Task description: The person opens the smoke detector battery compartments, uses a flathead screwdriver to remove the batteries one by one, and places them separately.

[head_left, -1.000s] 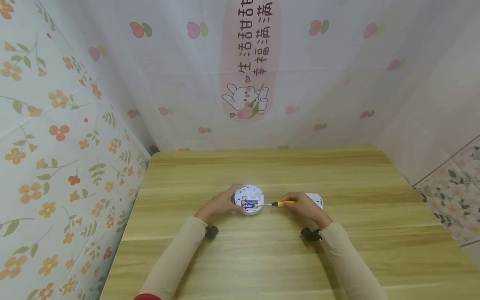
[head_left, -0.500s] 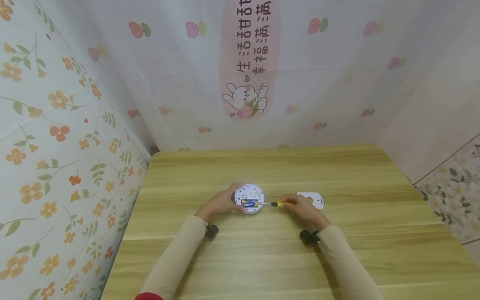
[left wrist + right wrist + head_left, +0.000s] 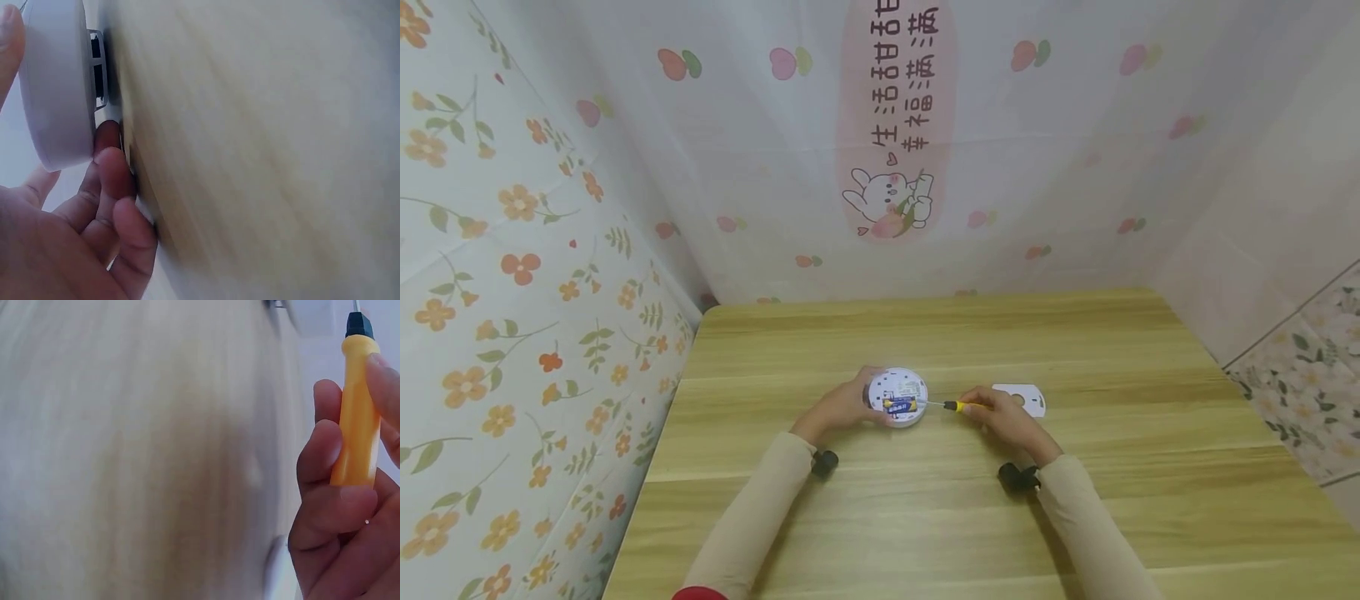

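Yellow screwdriver, gripped by right hand, points left, roughly in line with blue battery; left hand grips disc.

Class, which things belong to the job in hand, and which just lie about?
Job in hand:
round white device, in the left hand
screwdriver, in the right hand
blue battery, by its tip

Lying about:
white plate on the table, perhaps the device's
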Action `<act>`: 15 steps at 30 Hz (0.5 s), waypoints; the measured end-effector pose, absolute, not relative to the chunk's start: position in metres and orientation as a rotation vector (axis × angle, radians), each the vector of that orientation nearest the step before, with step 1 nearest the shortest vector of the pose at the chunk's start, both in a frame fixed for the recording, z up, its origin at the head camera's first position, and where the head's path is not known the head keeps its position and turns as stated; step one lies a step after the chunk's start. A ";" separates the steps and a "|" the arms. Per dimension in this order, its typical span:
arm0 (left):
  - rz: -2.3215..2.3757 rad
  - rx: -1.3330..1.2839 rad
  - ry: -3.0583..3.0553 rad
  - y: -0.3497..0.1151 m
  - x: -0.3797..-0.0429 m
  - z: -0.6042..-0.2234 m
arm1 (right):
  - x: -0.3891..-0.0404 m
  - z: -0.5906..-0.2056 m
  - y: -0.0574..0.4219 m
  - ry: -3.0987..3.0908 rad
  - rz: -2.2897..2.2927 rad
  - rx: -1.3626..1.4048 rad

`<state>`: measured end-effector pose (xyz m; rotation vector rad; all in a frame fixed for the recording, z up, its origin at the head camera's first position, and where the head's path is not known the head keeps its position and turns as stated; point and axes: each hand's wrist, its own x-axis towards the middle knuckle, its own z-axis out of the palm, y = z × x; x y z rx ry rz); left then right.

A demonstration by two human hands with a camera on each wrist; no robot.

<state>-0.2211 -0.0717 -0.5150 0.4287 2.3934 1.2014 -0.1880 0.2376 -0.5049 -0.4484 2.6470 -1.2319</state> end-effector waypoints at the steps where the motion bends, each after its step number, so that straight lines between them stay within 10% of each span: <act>1: 1.197 0.431 2.399 -0.072 -0.221 -0.514 | -0.190 -0.507 0.239 2.657 -1.225 -0.443; 15: 1.175 0.460 2.443 -0.083 -0.219 -0.506 | -0.193 -0.509 0.246 2.655 -1.250 -0.414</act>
